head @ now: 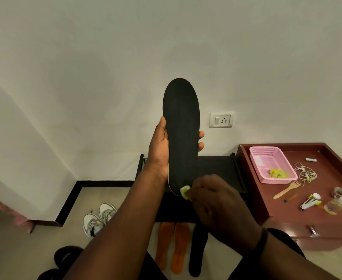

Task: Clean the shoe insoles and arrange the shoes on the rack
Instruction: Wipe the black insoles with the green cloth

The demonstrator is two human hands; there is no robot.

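Observation:
My left hand (pixel 159 150) grips a black insole (pixel 181 122) upright in front of me, toe end up, thumb on its left edge and fingertips curled round the right edge. My right hand (pixel 216 203) pinches a small yellow-green cloth (pixel 184 191) against the insole's heel end. Below it stands the black shoe rack (pixel 216 168). Two orange insoles (pixel 172 245) and another black insole (pixel 198 249) lie on the floor in front of the rack. A pair of white sneakers (pixel 99 218) sits on the floor to the left, and black shoes (pixel 65 257) at the bottom left.
A maroon side table (pixel 327 178) stands right of the rack, holding a pink basket (pixel 271 164) with a yellow-green cloth, a wooden fork, earphones, a small bottle and clippers. A wall socket (pixel 221 120) is behind the insole. A white wall is close ahead.

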